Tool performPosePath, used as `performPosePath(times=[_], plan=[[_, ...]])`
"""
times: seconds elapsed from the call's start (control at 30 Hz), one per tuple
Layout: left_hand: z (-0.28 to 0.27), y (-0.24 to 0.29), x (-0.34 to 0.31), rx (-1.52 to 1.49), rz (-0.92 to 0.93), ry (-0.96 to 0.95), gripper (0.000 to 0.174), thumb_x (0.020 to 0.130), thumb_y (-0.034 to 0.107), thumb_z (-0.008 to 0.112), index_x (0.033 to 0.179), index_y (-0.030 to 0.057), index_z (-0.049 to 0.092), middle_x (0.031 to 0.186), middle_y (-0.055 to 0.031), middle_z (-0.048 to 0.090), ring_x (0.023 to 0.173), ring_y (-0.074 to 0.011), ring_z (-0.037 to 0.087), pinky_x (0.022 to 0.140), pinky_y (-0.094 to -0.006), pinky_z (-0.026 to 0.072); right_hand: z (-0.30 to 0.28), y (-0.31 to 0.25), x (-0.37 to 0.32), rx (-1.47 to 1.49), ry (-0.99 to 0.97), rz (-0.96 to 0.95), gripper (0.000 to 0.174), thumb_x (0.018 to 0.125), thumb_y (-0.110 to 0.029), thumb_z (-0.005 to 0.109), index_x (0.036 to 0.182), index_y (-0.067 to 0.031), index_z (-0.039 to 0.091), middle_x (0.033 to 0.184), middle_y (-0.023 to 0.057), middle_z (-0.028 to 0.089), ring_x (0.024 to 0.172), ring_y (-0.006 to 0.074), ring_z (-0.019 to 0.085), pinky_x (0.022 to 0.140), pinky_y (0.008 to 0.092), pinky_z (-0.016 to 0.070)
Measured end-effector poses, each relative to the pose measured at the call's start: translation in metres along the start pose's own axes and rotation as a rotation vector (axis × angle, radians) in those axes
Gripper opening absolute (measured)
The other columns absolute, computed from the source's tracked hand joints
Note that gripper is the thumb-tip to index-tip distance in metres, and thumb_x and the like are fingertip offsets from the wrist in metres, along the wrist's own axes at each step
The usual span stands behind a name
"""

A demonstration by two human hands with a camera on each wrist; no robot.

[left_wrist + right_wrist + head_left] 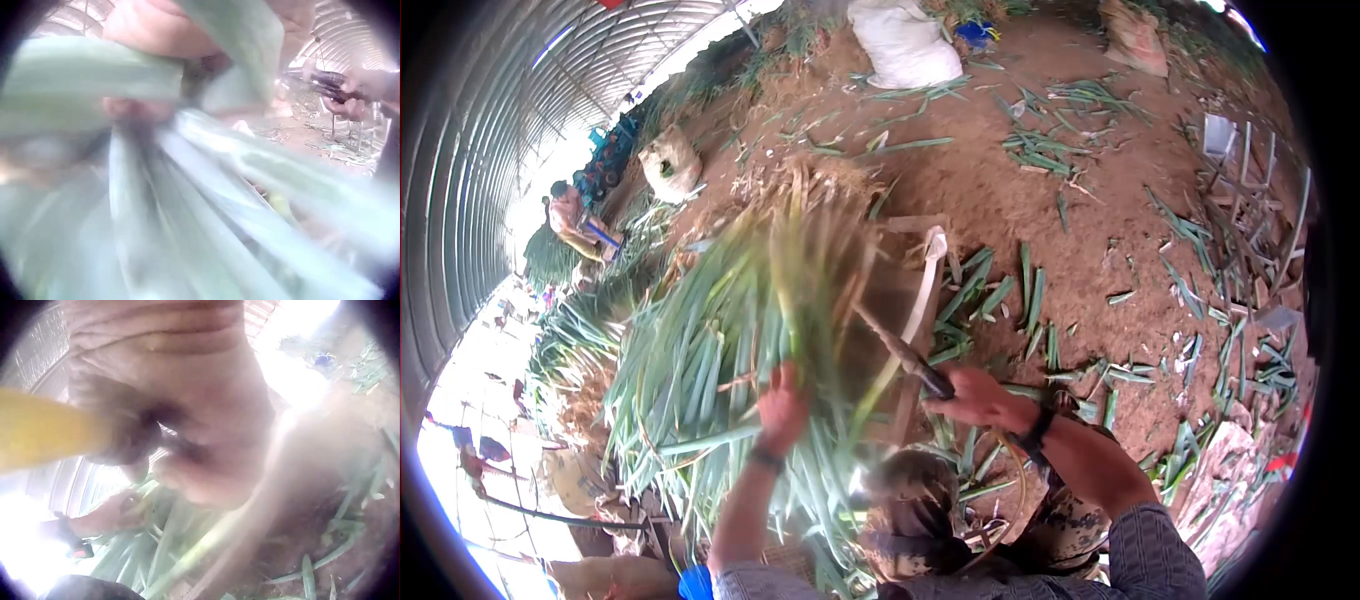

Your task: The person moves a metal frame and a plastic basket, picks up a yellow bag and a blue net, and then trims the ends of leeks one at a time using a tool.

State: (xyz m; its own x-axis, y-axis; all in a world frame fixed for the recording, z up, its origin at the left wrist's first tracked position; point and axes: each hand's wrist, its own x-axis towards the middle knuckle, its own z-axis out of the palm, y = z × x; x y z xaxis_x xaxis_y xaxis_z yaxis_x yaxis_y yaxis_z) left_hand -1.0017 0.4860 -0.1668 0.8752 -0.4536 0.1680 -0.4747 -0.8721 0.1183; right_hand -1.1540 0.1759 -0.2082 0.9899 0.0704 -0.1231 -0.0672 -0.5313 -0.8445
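Observation:
In the head view my left hand (pixel 784 408) grips long green leaves of a large leafy bundle (pixel 690 350); the stalks above the hand are motion-blurred. Leaves fan out below the left hand (pixel 156 37) in the left wrist view. To its right, my right hand (pixel 982 400) holds the dark handle (pixel 932 380) of a long tool whose brownish blade (pixel 880 332) points up and left toward the stalks. In the right wrist view the fingers of the right hand (pixel 181 425) are curled, with a blurred yellow strip (pixel 50 431) beside them.
A pale curved strip (pixel 922 290) on a wooden frame stands between the bundle and the right hand. Cut leaves (pixel 1040 290) litter the dirt floor. White sack (pixel 905 45) at the top, wooden pieces (pixel 1250 220) at right, a bending person (pixel 572 220) far left.

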Motion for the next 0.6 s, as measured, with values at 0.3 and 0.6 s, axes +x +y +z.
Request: performPosePath(times=[0.3, 0.6], plan=[[-0.012, 0.003, -0.102, -0.151, -0.12, -0.113, 0.062, 0.075, 0.021, 0.078, 0.125, 0.0121, 0.043, 0.116, -0.0161, 0.055, 0.093, -0.0404, 0.061, 0.075, -0.0498, 0.0502, 0.039, -0.036, -0.01, -0.324, -0.105, -0.179, 0.041, 0.083, -0.041, 0.069, 0.09, -0.001, 0.06, 0.067, 0.0175, 0.061, 0.058, 0.0326, 0.062, 0.057, 0.0441, 0.0517], [-0.031, -0.01, -0.102, -0.128, -0.079, -0.014, 0.036, 0.076, 0.019, 0.076, 0.107, 0.0104, 0.06, 0.107, -0.0132, 0.062, 0.093, -0.036, 0.064, 0.073, -0.0449, 0.0527, 0.061, -0.043, 0.015, -0.436, 0.049, -0.335, 0.036, 0.08, -0.036, 0.071, 0.094, -0.0044, 0.059, 0.07, 0.0161, 0.064, 0.06, 0.0348, 0.063, 0.058, 0.045, 0.0511]])
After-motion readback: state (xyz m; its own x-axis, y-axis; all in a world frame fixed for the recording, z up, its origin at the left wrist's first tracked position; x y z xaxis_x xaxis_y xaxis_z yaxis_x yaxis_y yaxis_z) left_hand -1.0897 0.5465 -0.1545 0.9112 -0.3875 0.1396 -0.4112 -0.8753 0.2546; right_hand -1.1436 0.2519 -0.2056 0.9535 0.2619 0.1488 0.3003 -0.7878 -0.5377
